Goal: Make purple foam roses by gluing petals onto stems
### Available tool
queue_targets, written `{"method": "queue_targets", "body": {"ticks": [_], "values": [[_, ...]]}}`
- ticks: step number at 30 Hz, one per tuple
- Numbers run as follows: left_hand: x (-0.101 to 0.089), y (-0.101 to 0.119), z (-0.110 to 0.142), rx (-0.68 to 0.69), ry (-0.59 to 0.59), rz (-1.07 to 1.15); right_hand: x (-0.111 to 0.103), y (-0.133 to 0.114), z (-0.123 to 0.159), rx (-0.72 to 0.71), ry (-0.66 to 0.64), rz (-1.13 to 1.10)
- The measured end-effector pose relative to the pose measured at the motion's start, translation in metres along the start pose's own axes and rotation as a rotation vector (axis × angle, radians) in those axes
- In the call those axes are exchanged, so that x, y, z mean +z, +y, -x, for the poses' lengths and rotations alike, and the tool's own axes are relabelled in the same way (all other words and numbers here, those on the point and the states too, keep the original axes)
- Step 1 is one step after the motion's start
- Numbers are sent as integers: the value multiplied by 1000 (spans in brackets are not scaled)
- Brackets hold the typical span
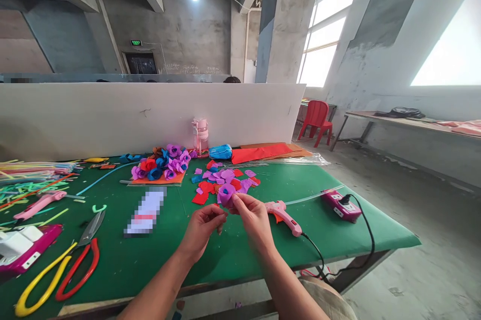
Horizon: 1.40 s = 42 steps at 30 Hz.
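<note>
Taking the hands as the clock's centre, a green-covered table spreads beneath them in a room of bare grey concrete. At nine, coloured strips lie heaped past a pink glue gun; at eight are a magenta power strip, with white plugs in it, and red-and-yellow-handled scissors. A card at nine is pixelated, its print unreadable. At eleven, a lit green sign hangs over a dark doorway, its characters too small to read, and pale scrawl marks the wall. At ten, finished-looking flowers sit on an orange sheet.

The left hand has thumb and fingertips together; whether they hold anything thin, I cannot tell. At eleven stands a pink bottle, contents hidden, before a white partition. The purple flower is at twelve, pinched in the right hand, above loose petals.

At three, another glue gun lies before a plugged-in power strip; a red chair stands at two.
</note>
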<state>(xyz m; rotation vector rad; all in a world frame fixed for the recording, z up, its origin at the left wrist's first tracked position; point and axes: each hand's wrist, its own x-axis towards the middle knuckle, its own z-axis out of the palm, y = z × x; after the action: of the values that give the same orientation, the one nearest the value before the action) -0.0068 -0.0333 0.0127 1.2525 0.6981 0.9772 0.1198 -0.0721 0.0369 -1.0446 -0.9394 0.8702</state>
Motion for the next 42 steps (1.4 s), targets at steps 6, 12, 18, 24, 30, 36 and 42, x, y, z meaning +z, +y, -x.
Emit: {"method": "queue_targets", "body": {"ticks": [6, 12, 18, 24, 30, 36, 42], "values": [[0, -1, 0, -5, 17, 17, 1, 0, 1, 2, -10, -30], [1, -2, 0, -6, 15, 27, 4, 0, 1, 11, -56, -38], [1, -1, 0, -23, -7, 52, 6, 4, 1, 7, -85, -80], [2, 1, 1, -24, -12, 70, 9, 12, 1, 44, -124, -173], [2, 7, 3, -65, -31, 97, 7, 17, -1, 36, -73, -211], [-11, 18, -3, -59, 45, 91, -1, 12, -2, 147, -118, -276], [-14, 21, -3, -53, 60, 120, 2, 16, 2, 246, -197, -328]]}}
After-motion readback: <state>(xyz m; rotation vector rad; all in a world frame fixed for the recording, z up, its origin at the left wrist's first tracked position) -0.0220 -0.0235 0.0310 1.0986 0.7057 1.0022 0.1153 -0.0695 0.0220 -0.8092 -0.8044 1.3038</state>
